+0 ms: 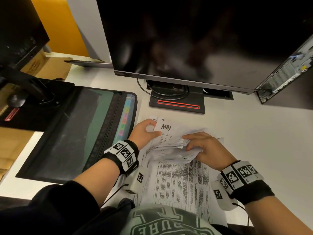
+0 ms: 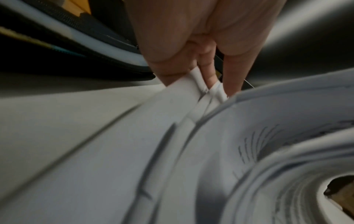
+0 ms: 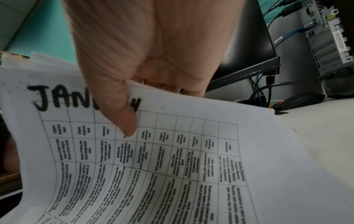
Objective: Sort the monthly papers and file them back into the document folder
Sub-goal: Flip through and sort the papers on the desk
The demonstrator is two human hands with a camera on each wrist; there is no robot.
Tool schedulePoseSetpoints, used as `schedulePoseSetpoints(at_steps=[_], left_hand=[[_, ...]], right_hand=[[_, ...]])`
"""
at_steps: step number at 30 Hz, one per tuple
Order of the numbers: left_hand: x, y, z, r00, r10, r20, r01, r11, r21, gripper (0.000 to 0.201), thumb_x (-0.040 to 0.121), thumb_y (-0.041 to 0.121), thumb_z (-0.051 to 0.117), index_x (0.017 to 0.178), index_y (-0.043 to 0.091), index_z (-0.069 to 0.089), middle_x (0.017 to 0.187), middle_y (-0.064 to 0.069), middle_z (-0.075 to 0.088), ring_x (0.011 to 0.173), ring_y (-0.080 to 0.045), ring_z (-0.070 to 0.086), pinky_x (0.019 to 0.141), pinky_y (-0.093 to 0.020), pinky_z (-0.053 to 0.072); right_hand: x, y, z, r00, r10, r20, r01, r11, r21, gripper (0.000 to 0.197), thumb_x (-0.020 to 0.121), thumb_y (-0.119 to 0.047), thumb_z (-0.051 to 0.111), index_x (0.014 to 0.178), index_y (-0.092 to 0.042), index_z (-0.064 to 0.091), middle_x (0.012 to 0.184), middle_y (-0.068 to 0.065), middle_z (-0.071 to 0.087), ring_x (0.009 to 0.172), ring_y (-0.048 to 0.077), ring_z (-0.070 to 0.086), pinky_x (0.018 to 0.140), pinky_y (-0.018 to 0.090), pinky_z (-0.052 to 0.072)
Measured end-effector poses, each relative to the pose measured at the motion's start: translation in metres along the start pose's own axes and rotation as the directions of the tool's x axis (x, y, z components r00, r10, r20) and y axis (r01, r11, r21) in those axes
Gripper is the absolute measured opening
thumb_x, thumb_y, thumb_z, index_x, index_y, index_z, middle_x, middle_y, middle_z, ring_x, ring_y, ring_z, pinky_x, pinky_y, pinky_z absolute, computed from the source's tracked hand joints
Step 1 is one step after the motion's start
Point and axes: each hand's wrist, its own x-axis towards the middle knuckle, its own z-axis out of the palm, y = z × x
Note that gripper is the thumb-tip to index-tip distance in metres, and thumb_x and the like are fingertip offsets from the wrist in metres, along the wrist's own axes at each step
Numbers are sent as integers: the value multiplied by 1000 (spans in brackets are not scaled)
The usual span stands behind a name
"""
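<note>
The left hand (image 1: 147, 131) is pinching the May sheet (image 1: 166, 128), keeping it apart. The right hand (image 1: 201, 146) is gripping the January sheet (image 3: 153, 151), probably to order the months.

This is an office workstation. A white desk (image 1: 254, 133) carries a large dark monitor (image 1: 194, 39) on a black stand with a red-edged slot (image 1: 177, 105), cables looping beneath it. To the right stands a desktop computer tower (image 1: 288, 70), its rear ports and plugged-in cables facing the desk, and a black mouse (image 3: 302, 100) lies near it. A second screen (image 1: 18, 31) stands at the left, cardboard boxes (image 1: 49, 67) behind it. Printed table sheets (image 1: 183, 182) headed with month names lie beside an open zipped document folder (image 1: 81, 131) with coloured index tabs.
</note>
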Motion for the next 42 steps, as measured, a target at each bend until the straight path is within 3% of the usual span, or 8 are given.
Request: schedulePoseSetpoints(at_steps=[4,10,17,25,28,31,34,42], left_hand=[[-3,2,-3,994,107,21,-109,982,151,61,83,10,69,135,23,40,129,7,43,116,-6,40,92,-10,27],[4,1,0,985,60,163,-136,850,509,57,92,25,57,144,20,35,149,-8,27,137,-24,28,114,-29,23],[17,-2,3,987,-13,163,-89,794,602,31,89,30,58,117,18,61,123,-10,46,125,-28,39,104,-32,33],[-2,9,-1,955,247,163,-288,654,699,15,74,27,72,87,32,67,157,-3,4,144,-24,-12,116,-46,-8],[-6,9,-1,943,272,190,-329,701,632,13,76,26,73,86,27,65,147,-3,30,138,-23,20,114,-34,16],[-4,9,1,981,78,176,-142,912,385,22,82,24,69,98,20,55,110,-5,59,98,-20,56,90,-29,43],[-2,6,1,996,-19,91,2,983,183,43,81,13,70,116,17,46,89,-4,61,77,-18,59,76,-24,48],[-5,-2,1,990,140,21,-142,983,116,29,74,3,74,68,29,61,102,3,65,92,-18,65,90,-31,51]], right_hand=[[1,1,1,1000,0,-8,0,1000,-6,29,66,8,68,80,-16,73,120,-11,57,111,9,46,96,22,30],[3,0,1,1000,-12,-13,11,1000,-7,27,66,7,70,79,-16,73,117,-12,57,109,4,46,96,21,31],[2,-1,0,1000,-14,-17,14,1000,3,27,66,6,71,78,-18,73,116,-9,60,109,11,48,94,16,31],[-2,2,1,999,-18,-32,18,1000,-4,31,63,11,70,79,-16,74,111,-14,58,107,6,49,91,14,30],[-1,2,1,1000,-12,-28,12,1000,-4,30,63,11,70,79,-15,74,111,-13,58,107,10,49,91,13,30],[0,2,2,1000,-17,-24,17,1000,-9,29,63,10,72,79,-15,74,110,-14,59,106,8,49,91,12,29],[1,3,2,999,-25,-31,25,1000,-3,30,63,10,72,77,-16,73,110,-15,59,105,1,48,91,11,30],[-1,4,2,999,-30,-29,30,999,-12,29,63,9,72,77,-15,73,110,-13,60,106,6,50,90,14,32]])
